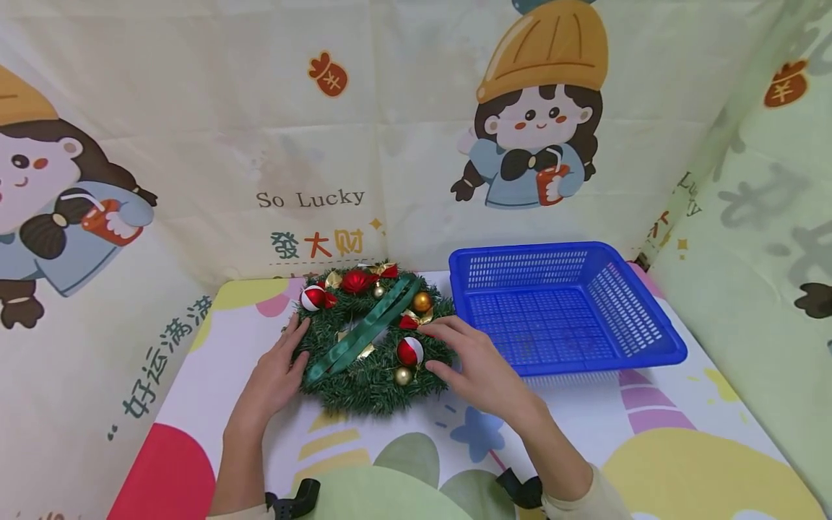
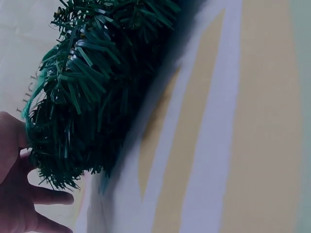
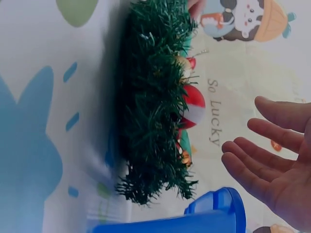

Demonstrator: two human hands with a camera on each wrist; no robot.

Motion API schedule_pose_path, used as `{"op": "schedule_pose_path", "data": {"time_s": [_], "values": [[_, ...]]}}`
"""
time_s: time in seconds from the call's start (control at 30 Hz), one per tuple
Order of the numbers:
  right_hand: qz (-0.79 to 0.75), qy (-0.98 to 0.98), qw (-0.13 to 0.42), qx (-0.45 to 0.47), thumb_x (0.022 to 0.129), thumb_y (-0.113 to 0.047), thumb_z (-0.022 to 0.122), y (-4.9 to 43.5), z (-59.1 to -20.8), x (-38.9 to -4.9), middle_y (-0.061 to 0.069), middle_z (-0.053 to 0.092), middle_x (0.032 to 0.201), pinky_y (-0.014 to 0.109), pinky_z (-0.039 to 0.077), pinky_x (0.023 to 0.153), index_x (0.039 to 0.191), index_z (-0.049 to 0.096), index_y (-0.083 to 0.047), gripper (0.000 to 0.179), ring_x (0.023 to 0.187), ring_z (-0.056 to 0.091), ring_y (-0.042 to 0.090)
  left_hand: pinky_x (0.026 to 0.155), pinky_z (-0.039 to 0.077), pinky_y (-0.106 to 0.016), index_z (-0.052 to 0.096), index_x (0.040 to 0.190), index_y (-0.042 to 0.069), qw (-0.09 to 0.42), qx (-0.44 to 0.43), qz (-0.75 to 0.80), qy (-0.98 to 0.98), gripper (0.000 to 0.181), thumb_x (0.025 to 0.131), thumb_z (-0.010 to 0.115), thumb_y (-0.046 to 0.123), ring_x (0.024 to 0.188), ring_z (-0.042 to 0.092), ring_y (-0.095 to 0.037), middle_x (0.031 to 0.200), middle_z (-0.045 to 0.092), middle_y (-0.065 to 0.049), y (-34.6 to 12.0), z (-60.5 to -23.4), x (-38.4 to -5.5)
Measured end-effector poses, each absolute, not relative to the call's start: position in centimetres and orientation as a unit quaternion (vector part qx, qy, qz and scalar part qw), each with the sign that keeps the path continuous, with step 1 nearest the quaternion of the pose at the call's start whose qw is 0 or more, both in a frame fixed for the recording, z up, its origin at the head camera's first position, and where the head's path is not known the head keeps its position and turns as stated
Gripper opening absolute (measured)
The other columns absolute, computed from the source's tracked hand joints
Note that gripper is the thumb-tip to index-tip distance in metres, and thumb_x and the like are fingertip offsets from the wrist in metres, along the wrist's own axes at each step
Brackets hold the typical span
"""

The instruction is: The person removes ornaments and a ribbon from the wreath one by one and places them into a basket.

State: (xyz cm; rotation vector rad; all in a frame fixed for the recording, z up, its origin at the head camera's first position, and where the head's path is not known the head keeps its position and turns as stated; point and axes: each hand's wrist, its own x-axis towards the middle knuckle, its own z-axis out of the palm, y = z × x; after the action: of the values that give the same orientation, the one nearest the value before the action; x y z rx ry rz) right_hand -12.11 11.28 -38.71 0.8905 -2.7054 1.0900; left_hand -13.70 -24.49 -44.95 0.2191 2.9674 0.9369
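Table (image 1: 565, 426), one, covered with a printed cloth. Basket (image 1: 604, 364), blue, slatted plastic, by the far edge toward the right corner. Wreath (image 1: 370, 393), green, lying flat near the far edge, left of the basket. Right hand (image 1: 477, 368), fingers loosely extended and apart, poised over the wreath's right side, holding nothing. Left hand (image 1: 278, 372), fingers spread, set against the wreath's left side without a grip. Ribbon (image 1: 351, 343), green, laid diagonally across the wreath. Red-and-white bauble (image 1: 409, 352), on the wreath's near right. Orange-gold bauble (image 1: 422, 301), farther back.
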Motion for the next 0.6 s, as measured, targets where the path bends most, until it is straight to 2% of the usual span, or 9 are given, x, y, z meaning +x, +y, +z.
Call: {"op": "schedule_pose_path", "data": {"time_s": [0.37, 0.6], "values": [[0.345, -0.896, 0.012, 0.28, 0.095, -0.012, 0.077, 9.9, -39.4, -13.0, 0.006, 0.063, 0.137, 0.044, 0.06, 0.094, 0.145, 0.06, -0.011, 0.052, 0.122, 0.065, 0.026, 0.12, 0.026, -0.07, 0.019, 0.169, 0.018, 0.025, 0.074, 0.302, 0.95, 0.064, 0.111, 0.047, 0.023, 0.155, 0.022, -0.051, 0.176, 0.008, -0.011, -24.8, -45.6, -14.3], [0.342, -0.9, 0.0, 0.272, 0.093, -0.012, 0.079, 9.3, -40.3, -13.3, 0.011, 0.064, 0.133, 0.049, 0.057, 0.097, 0.144, 0.061, -0.01, 0.054, 0.122, 0.064, 0.031, 0.119, 0.027, -0.072, 0.017, 0.169, 0.019, 0.039, 0.078, 0.313, 0.946, 0.064, 0.112, 0.046, 0.025, 0.154, 0.021, -0.053, 0.176, 0.006, -0.012, -25.1, -45.4, -13.9]]}}
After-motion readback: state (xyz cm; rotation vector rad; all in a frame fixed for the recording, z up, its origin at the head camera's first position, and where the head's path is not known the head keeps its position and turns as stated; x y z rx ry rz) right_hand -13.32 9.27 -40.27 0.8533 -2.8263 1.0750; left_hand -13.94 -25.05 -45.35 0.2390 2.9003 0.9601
